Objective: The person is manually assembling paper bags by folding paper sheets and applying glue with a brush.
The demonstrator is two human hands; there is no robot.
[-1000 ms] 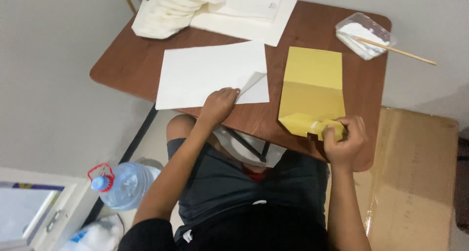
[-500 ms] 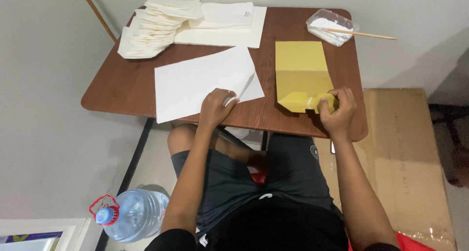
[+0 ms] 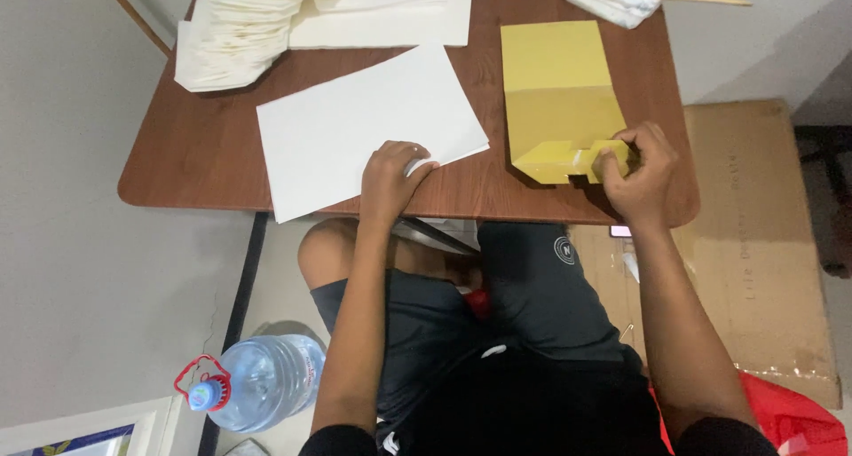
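Two hands engaged, I note: my right hand [image 3: 641,170] pinches the folded near end of the yellow envelope [image 3: 561,101], whose long axis runs away from me across the table [image 3: 213,145]; my left hand [image 3: 390,176] presses flat, curled, on the white sheet [image 3: 355,128] beside it.

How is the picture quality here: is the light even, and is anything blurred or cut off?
Head view: soft, even light, no glare on the table; the yellow paper and both hands are sharp; the paper stack is cut off at the top edge.
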